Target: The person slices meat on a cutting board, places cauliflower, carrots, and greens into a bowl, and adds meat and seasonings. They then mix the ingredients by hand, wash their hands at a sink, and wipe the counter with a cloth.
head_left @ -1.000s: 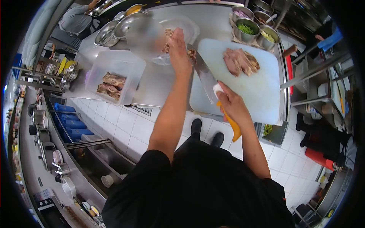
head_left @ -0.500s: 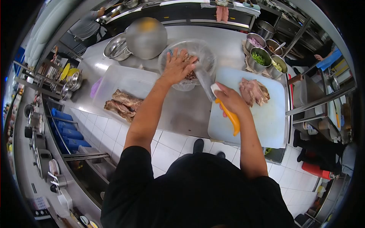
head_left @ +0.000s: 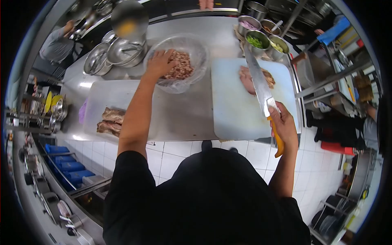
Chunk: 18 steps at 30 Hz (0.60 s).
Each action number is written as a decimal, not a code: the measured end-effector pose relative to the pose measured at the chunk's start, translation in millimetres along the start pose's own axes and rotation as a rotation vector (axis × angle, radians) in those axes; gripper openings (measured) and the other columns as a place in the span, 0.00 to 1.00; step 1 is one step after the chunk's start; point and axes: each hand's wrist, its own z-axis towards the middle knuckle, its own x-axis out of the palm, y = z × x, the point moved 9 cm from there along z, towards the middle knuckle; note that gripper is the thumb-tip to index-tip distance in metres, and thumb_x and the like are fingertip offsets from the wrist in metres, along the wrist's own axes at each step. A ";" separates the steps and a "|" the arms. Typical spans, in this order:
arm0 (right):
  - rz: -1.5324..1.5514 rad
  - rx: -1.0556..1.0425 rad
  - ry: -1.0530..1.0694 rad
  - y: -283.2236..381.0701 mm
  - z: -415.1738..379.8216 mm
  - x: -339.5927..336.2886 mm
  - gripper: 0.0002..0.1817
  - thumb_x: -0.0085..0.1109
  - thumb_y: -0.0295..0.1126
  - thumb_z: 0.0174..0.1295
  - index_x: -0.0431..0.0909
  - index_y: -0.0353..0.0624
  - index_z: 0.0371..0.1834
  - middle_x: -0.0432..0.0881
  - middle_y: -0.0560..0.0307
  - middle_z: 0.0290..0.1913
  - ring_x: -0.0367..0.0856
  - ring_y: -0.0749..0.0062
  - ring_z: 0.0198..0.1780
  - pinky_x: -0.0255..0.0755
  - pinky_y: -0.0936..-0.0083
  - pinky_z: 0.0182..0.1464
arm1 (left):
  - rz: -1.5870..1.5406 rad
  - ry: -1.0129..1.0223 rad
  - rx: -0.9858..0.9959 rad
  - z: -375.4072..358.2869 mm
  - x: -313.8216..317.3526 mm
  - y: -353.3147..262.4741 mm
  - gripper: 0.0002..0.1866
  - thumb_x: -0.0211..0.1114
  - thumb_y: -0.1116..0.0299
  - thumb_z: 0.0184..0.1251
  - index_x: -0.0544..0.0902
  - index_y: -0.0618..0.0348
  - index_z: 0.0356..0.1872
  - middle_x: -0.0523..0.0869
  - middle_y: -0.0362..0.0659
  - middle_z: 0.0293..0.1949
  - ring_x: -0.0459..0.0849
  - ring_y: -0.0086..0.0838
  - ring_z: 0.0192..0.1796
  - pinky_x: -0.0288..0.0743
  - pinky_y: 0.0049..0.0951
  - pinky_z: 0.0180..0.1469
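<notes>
My left hand (head_left: 160, 64) lies open with its fingers spread at the left side of the chopped meat (head_left: 181, 67). That meat fills part of a wide bowl lined with clear plastic (head_left: 199, 61). In my right hand (head_left: 283, 124) is a large knife (head_left: 256, 75) with a yellow handle, its broad blade pointing away from me over the white cutting board (head_left: 232, 112). Beneath the blade, partly hidden by it, are pieces of cooked meat (head_left: 246, 80). Two larger browned chunks of meat (head_left: 110, 127) rest in a clear plastic tray (head_left: 98, 92) left of my forearm.
Metal bowls (head_left: 96, 61) stand at the back left. Several steel containers (head_left: 257, 44) with cut vegetables line the board's far edge. A metal rack post (head_left: 339, 83) rises at right. Other people work at the upper left (head_left: 57, 47) and far right (head_left: 371, 130).
My right hand has swung the knife from the bowl's edge to over the board, blade now pointing forward. My left hand sits further left in the bowl, uncovering the chopped meat. The view has shifted.
</notes>
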 end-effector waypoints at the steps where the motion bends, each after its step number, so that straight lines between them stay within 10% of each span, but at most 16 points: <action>1: 0.036 0.014 -0.053 -3.3 -5.2 -8.6 0.27 0.59 0.52 0.69 0.77 0.41 0.60 0.73 0.61 0.21 0.70 0.80 0.16 0.65 0.79 0.20 | 0.105 0.075 -0.040 -5.3 -0.1 -8.5 0.30 0.62 0.50 0.68 0.72 0.48 0.69 0.73 0.55 0.67 0.67 0.52 0.70 0.61 0.44 0.72; 8: -0.041 0.143 -0.358 -59.4 -38.0 -76.0 0.28 0.59 0.50 0.69 0.77 0.41 0.62 0.73 0.62 0.23 0.70 0.83 0.20 0.64 0.81 0.21 | -0.402 -0.229 0.039 19.7 -50.7 -72.2 0.18 0.60 0.53 0.72 0.85 0.51 0.53 0.82 0.52 0.59 0.79 0.45 0.60 0.68 0.39 0.66; 14: -0.368 0.108 -0.368 -141.4 -21.4 -89.6 0.23 0.55 0.43 0.67 0.75 0.40 0.59 0.82 0.26 0.36 0.82 0.30 0.44 0.74 0.46 0.46 | -0.596 0.160 0.322 13.4 4.6 -245.2 0.27 0.64 0.51 0.69 0.78 0.56 0.62 0.79 0.51 0.62 0.81 0.42 0.59 0.73 0.36 0.62; 18: -0.414 0.114 -0.272 -148.1 -15.7 -75.5 0.20 0.47 0.41 0.69 0.70 0.36 0.55 0.81 0.23 0.35 0.80 0.27 0.42 0.72 0.41 0.47 | -0.478 0.278 0.343 22.1 50.1 -323.6 0.36 0.61 0.42 0.68 0.70 0.51 0.71 0.71 0.52 0.70 0.74 0.43 0.68 0.68 0.38 0.68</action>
